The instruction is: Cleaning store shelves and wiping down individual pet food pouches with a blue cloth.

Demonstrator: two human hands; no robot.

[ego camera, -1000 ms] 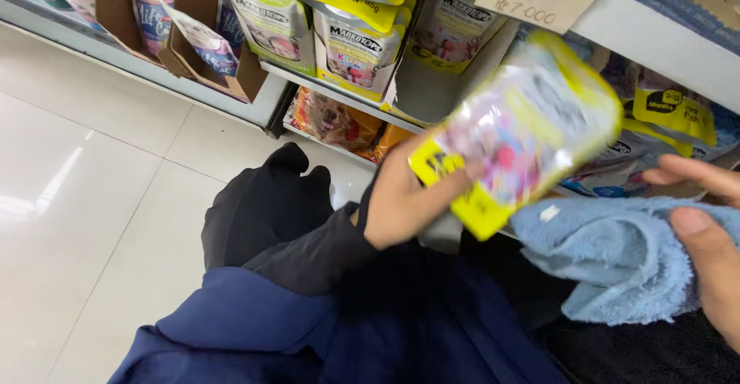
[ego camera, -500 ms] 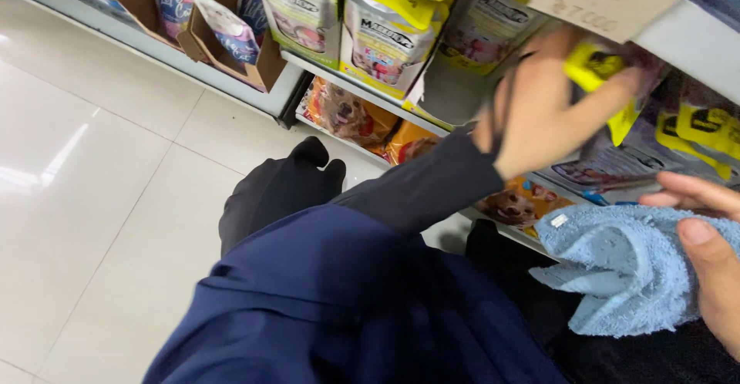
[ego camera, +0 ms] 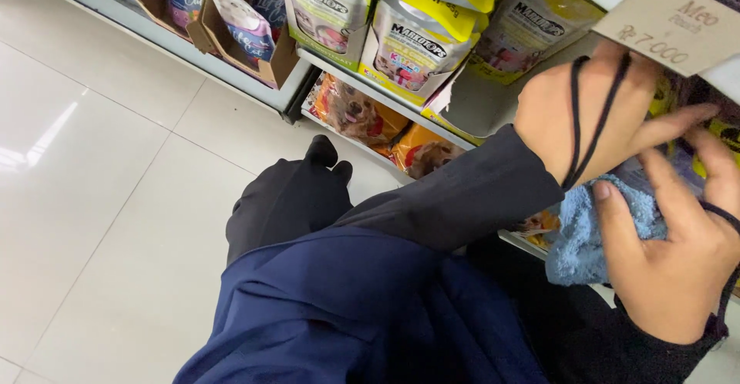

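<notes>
Two bare hands work at a shop shelf point(ego camera: 478, 110) stocked with pet-food pouches, seen from above over white floor tiles point(ego camera: 100, 176). At far left, blue and white bags point(ego camera: 231, 18) stand in a cardboard tray. Beside them, green and yellow pouches point(ego camera: 408, 45) sit on the shelf, with orange packs point(ego camera: 358, 110) on the tier below. In the middle, a knee in black cloth point(ego camera: 289, 199) points toward the shelf above a dark blue garment point(ego camera: 347, 314). The left hand point(ego camera: 593, 114), in a black sleeve with a thin black cord across its back, reaches under a paper price tag point(ego camera: 674, 21) into the yellow packs point(ego camera: 721, 133); its fingers are hidden, so whether they are closed on anything cannot be told. Just below it, the right hand point(ego camera: 671, 253) is curled around a light blue cloth point(ego camera: 593, 230), thumb pressed onto it, held against the shelf edge.
</notes>
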